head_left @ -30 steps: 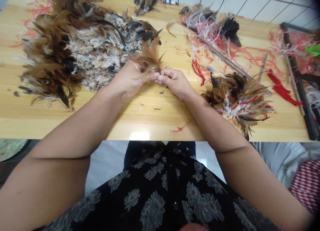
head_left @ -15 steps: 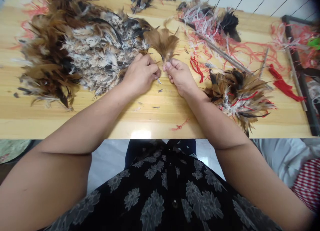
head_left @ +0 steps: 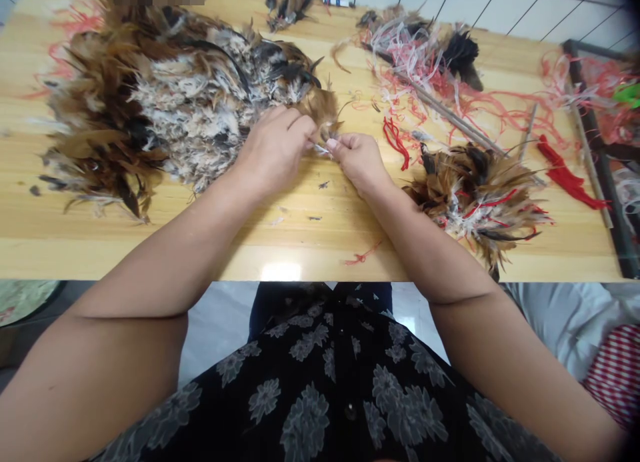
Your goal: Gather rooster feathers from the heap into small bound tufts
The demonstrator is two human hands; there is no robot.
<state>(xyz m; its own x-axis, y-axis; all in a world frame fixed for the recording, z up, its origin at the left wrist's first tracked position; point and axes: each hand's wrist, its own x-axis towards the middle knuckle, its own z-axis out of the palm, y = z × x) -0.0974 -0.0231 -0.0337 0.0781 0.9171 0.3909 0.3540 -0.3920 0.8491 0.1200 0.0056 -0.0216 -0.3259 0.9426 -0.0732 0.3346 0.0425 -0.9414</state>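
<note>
A small bunch of brown feathers [head_left: 323, 107] fans out just beyond my fingers, with a pale strip like quill ends showing between my two hands. My left hand [head_left: 280, 145] is closed, its thumb and forefinger pinched at the base of the bunch; its other fingertips are hidden. From the right, my right hand [head_left: 361, 163] pinches the pale end between thumb and forefinger. Partly under and behind my left hand spreads a large mat of feathers [head_left: 185, 109], white and fluffy in the middle, brown and black round the edge.
Beside my right forearm lies a brown feather bundle [head_left: 475, 189] with red ties. Red strips [head_left: 397, 142], another red strip [head_left: 570, 175] and tangled pink-white string [head_left: 405, 49] lie on the wooden table [head_left: 300, 245]. Thin sticks [head_left: 450, 115] cross behind. A dark-framed tray [head_left: 600, 149] stands right.
The brown feather bunch has shifted left and slightly down, toward my left hand. My right hand has lowered a little, and the pale end now shows between both hands.
</note>
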